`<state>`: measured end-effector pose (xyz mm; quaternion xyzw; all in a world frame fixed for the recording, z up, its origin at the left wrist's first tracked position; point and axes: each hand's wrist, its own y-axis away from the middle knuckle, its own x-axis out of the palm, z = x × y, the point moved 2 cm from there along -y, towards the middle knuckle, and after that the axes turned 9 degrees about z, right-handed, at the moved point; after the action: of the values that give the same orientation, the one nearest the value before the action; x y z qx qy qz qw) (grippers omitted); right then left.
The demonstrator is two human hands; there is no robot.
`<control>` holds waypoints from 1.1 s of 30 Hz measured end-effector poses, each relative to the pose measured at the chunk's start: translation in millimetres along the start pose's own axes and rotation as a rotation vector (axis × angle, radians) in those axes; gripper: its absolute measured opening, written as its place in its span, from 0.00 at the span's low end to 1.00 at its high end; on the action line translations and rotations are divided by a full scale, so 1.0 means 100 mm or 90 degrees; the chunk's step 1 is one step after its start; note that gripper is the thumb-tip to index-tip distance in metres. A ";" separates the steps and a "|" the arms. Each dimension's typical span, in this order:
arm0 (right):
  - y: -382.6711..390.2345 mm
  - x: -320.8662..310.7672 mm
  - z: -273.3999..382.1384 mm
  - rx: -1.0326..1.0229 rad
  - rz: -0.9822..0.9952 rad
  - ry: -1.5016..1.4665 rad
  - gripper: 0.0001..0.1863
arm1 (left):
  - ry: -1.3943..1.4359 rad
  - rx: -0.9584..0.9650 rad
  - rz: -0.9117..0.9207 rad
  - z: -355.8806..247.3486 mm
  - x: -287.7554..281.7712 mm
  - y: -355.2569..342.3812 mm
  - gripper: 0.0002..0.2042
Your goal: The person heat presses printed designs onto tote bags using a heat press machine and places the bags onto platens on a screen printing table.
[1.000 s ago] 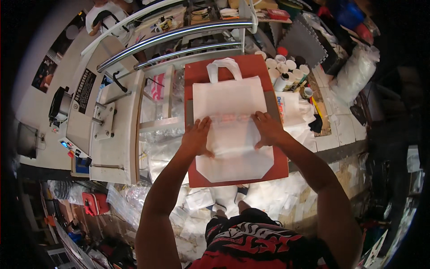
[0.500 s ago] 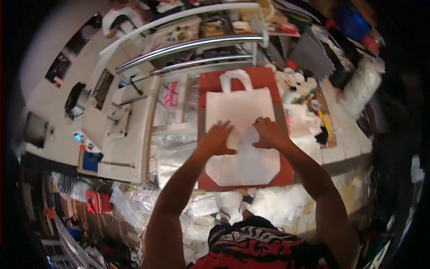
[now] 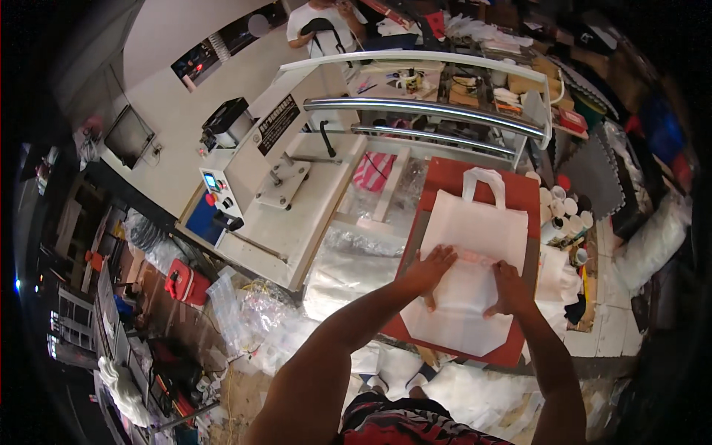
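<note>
A white tote bag (image 3: pixel 475 230) lies flat on a red board (image 3: pixel 519 194), its loop handle (image 3: pixel 483 178) pointing to the far side. My left hand (image 3: pixel 432 274) rests on the left part of the bag, fingers stretched out and thumb spread. On the bag's right side, my right hand (image 3: pixel 510 291) lies with its thumb apart from the fingers. Between the hands the bag's surface shows a pinkish crease or band. Neither hand grips anything.
A white press machine (image 3: pixel 297 215) with a control panel and metal rollers (image 3: pixel 423 109) stands left and beyond the board. Rolls and tubes (image 3: pixel 567 215) cluster to the right. Clear plastic sheeting (image 3: pixel 348 267) lies left of the board. Another person (image 3: pixel 326 30) stands at the back.
The view has swung left, so the bag and board appear farther right and tilted. My hands remain on the bag, still spread.
</note>
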<state>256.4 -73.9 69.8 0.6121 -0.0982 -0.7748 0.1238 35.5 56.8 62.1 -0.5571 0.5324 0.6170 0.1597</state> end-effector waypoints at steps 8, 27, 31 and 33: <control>0.17 0.10 -0.14 0.085 0.062 0.005 0.76 | -0.064 0.000 0.026 0.08 0.05 -0.05 0.77; 0.73 -0.39 -0.08 0.040 -0.128 -0.306 0.39 | 0.045 0.039 -0.132 0.21 -0.33 0.68 0.66; 1.64 0.38 -0.78 0.214 -0.409 -0.873 0.09 | 0.268 -0.031 -0.428 0.83 0.38 1.56 0.41; 1.93 1.15 -1.06 0.399 -0.657 -0.972 0.10 | 0.296 -0.187 -0.478 1.07 1.10 2.10 0.32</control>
<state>348.4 -293.2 -2.9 -0.0824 -0.0733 -0.8611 -0.4964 -221.7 22.6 48.4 -0.8514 0.2225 0.4443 0.1679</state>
